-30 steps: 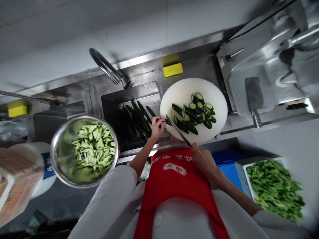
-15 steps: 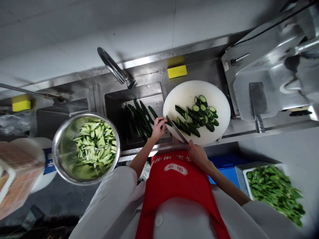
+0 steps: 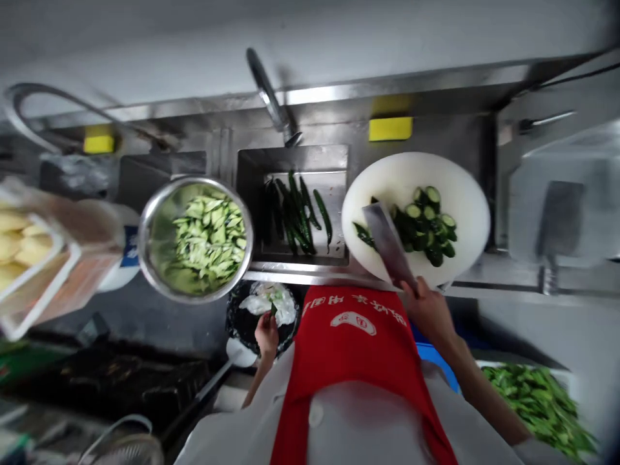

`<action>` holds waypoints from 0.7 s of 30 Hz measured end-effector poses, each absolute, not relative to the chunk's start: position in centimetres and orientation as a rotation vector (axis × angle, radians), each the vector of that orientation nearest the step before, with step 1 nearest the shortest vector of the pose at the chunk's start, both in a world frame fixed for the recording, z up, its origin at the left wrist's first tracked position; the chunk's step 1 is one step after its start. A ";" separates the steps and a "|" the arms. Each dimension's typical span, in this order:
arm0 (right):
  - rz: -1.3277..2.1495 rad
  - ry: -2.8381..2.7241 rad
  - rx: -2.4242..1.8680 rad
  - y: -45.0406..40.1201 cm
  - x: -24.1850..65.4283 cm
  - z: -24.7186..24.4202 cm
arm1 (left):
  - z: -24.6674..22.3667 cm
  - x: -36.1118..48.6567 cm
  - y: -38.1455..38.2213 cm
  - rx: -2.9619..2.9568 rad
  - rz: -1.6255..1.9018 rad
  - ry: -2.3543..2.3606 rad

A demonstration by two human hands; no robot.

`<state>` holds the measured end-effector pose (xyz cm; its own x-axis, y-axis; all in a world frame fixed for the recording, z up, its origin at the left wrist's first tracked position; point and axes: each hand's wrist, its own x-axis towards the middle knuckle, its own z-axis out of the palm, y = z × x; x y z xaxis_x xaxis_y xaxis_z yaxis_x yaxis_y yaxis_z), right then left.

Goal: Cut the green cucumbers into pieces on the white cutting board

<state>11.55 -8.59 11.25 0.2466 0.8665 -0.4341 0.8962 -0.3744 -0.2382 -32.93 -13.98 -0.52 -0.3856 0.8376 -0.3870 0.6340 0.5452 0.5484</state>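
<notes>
My right hand [image 3: 429, 310] is closed round the handle of a cleaver [image 3: 387, 242], whose broad blade slants over the left part of a white oval cutting board [image 3: 358, 171]. Cut cucumber pieces [image 3: 429, 226] lie in a heap beside and partly behind the blade. My left hand [image 3: 266, 332] is low, over a black-lined bin [image 3: 237, 316], its fingers pinched on a small dark green cucumber end [image 3: 273, 309]. White plastic [image 3: 285, 303] lies in the bin. Whole cucumbers [image 3: 300, 216] rest in the sink [image 3: 334, 248] left of the board.
A steel bowl [image 3: 148, 242] of sliced cucumber stands left of the sink. A faucet [image 3: 268, 97] rises behind it. Yellow sponges [image 3: 390, 128] sit along the back. Another cleaver [image 3: 559, 223] lies at right, above a basket of leafy greens [image 3: 537, 400]. Potatoes [image 3: 17, 239] fill a crate at left.
My left hand has left the cucumber at the board's edge and moved down left over the bin with a cucumber end. The cleaver's blade now lies flatter, and the view has shifted left.
</notes>
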 end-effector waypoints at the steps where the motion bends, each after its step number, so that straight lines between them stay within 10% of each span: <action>1: -0.727 1.720 2.494 -8.9 12.1 11.2 | -0.5 -34.1 -15.8 1.111 0.416 2.243; 7: -0.524 1.687 2.681 -10.4 15.7 12.0 | -0.3 -33.1 -12.4 1.363 0.450 2.361; 13: -0.341 1.538 2.867 -13.1 19.5 12.8 | 3.4 -10.1 2.8 1.991 0.744 1.540; 21: -0.431 1.325 3.154 -18.4 20.6 12.1 | 5.1 7.9 4.9 2.277 0.181 1.407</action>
<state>20.61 -18.42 12.11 0.6812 0.7242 -0.1072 0.6487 -0.6650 -0.3701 7.87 4.88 5.15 0.4700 0.8740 -0.1236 0.8143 -0.3752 0.4429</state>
